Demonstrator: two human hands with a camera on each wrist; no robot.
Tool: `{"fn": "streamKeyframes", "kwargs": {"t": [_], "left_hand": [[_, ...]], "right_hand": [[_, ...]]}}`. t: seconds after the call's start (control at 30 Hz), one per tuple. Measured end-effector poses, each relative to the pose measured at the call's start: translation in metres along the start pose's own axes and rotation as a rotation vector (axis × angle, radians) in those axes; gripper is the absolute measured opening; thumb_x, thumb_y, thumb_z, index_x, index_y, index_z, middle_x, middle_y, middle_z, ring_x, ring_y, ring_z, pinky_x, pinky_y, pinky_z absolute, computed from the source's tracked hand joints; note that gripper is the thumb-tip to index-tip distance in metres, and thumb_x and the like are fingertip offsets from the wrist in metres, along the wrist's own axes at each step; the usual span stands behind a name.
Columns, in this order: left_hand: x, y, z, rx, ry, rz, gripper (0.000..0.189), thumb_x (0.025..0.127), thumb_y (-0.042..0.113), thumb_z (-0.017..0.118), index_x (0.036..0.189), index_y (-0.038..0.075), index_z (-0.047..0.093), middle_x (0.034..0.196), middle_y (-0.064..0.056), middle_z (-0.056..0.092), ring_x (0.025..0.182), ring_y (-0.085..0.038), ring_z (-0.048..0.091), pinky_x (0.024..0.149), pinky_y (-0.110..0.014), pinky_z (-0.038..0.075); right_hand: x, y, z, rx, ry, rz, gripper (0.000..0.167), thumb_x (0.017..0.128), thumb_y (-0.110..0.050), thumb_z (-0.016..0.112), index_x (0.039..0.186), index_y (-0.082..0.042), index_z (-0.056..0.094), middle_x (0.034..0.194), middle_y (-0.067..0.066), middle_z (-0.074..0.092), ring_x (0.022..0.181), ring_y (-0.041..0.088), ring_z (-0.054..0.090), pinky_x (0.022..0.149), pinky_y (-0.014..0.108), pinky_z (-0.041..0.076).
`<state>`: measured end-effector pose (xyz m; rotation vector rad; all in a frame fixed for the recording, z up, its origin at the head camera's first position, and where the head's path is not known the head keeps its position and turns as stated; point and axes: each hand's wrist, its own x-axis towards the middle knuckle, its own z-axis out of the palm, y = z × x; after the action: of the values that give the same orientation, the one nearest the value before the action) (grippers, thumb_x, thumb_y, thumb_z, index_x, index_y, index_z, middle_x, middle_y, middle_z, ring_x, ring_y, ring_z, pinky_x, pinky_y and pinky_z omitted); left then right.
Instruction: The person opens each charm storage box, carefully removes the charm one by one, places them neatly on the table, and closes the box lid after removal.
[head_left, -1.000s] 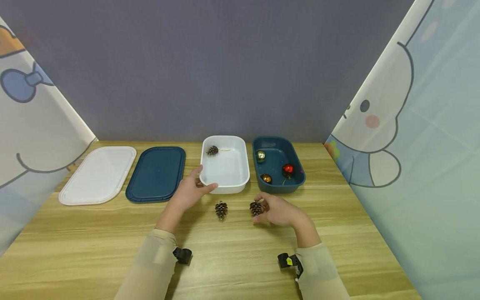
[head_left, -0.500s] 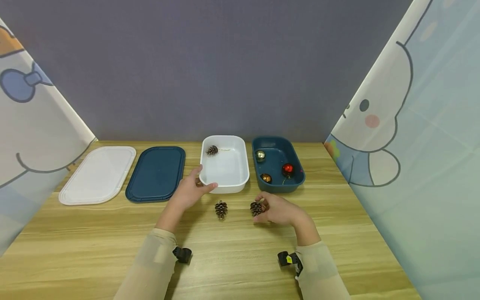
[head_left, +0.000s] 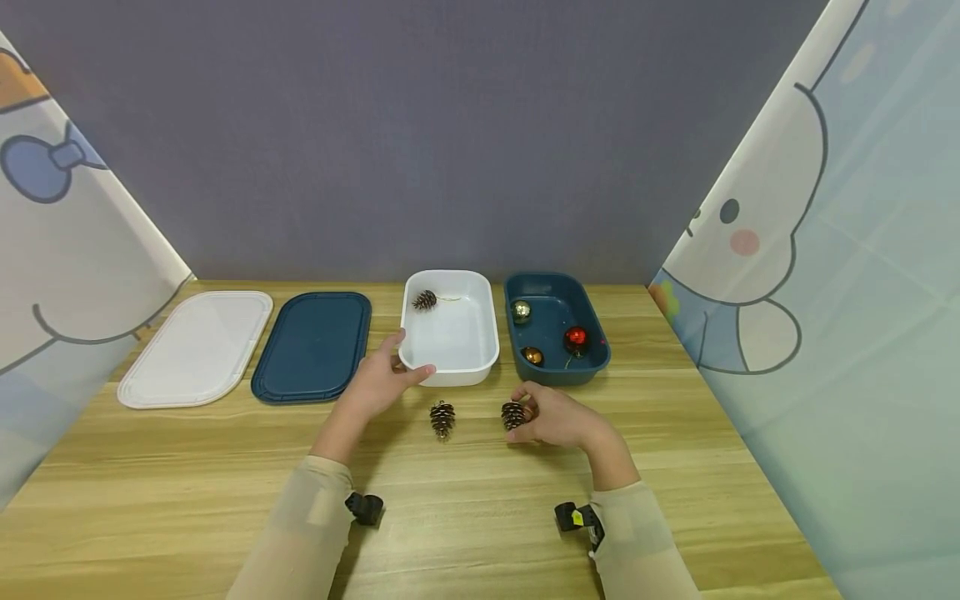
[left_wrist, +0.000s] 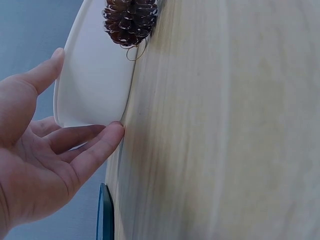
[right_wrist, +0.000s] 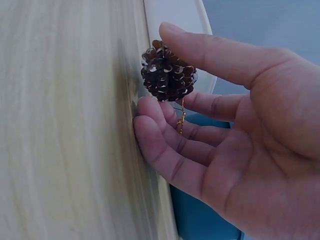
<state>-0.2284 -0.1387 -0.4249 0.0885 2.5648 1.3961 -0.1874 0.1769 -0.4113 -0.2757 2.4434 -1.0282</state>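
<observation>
At the white box [head_left: 452,377], my left hand [head_left: 375,385] touches the near left corner. In the left wrist view its thumb [left_wrist: 45,72] rests against the rim, and its fingers [left_wrist: 95,155] lie fairly straight along the side. My right hand [head_left: 558,418] holds a brown pine cone [head_left: 513,416] between thumb and fingers, just above or on the table. A gold string [right_wrist: 181,120] hangs from that pine cone [right_wrist: 167,75]. Another pine cone [head_left: 442,421] lies on the table between the hands. Inside the white box is a third pine cone [head_left: 424,301].
The dark blue box [head_left: 558,377] stands right of the white one, with gold [head_left: 521,312], copper [head_left: 533,356] and red [head_left: 576,339] ball ornaments inside. A white lid [head_left: 197,350] and a dark blue lid [head_left: 313,348] lie to the left. A grey partition [head_left: 420,150] rises behind.
The right hand and its pine cone have shifted very slightly to the right. The left hand stays at the white box's corner.
</observation>
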Motion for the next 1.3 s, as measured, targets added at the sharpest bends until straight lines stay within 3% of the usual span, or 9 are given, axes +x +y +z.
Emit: {"fn": "streamKeyframes", "kwargs": {"t": [0.73, 1.3], "left_hand": [[0.000, 0.000, 0.000, 0.011, -0.004, -0.008, 0.104, 0.100, 0.048, 0.074, 0.172, 0.006, 0.011, 0.154, -0.032, 0.055, 0.144, -0.043, 0.056, 0.112, -0.056, 0.054], [0.001, 0.000, 0.000, -0.003, -0.001, -0.008, 0.103, 0.100, 0.045, 0.075, 0.172, 0.007, 0.011, 0.155, -0.031, 0.055, 0.144, -0.043, 0.057, 0.112, -0.056, 0.053]], "right_hand": [[0.004, 0.005, 0.000, 0.023, 0.011, 0.015, 0.058, 0.085, -0.023, 0.092, 0.132, -0.007, 0.061, 0.093, 0.005, 0.056, 0.077, 0.018, 0.054, 0.067, 0.030, 0.048], [-0.001, -0.005, -0.011, -0.013, -0.045, -0.006, 0.064, 0.086, -0.027, 0.090, 0.138, -0.006, 0.059, 0.102, 0.008, 0.059, 0.080, 0.018, 0.057, 0.072, 0.031, 0.049]]}}
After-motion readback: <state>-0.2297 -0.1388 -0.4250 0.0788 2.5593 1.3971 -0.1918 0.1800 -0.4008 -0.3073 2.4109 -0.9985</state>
